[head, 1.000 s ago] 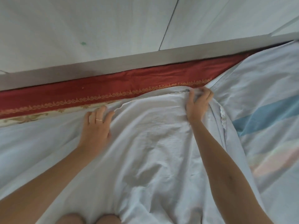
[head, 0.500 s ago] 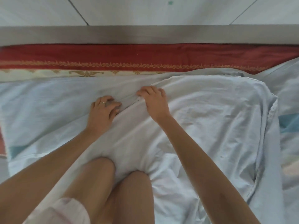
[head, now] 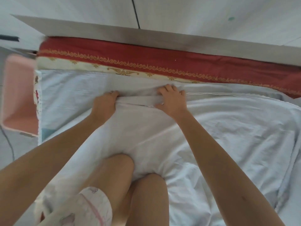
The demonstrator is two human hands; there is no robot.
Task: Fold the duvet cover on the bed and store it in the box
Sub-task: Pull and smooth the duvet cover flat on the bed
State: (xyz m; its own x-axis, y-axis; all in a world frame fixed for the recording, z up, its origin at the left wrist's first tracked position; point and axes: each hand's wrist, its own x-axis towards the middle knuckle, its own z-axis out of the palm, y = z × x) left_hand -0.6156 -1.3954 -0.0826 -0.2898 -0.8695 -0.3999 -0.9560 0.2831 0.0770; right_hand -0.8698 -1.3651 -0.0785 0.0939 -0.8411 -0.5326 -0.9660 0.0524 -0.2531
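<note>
Nearest to us, the hem of a pair of white shorts (head: 91, 204) with pink trim lies over the left thigh. Both bare knees (head: 120, 163) press into the white duvet cover (head: 228, 136), which lies rumpled across the bed and bunches up around them. Further out, both arms reach forward to the cover's far edge. There the left hand (head: 104, 106) grips the cloth, its fingers (head: 114, 93) curled over one end of a narrow folded band (head: 138, 100) of the cover. The right hand (head: 173, 101) holds the other end of that band, pinching it between the thumb below and the spread fingers (head: 164, 89) above. Under the band we see a pale blue layer of bedding (head: 68, 88) spread flat towards the bed's left edge; we cannot tell whether it belongs to the same cover. Beyond that lies the mattress (head: 146, 57), red with a gold scroll border, then the grey bed rail (head: 105, 32) and the white tiled floor (head: 195, 12). The pink box (head: 17, 95) sits just beside the bed's left edge, blurred, well apart from both hands.
</note>
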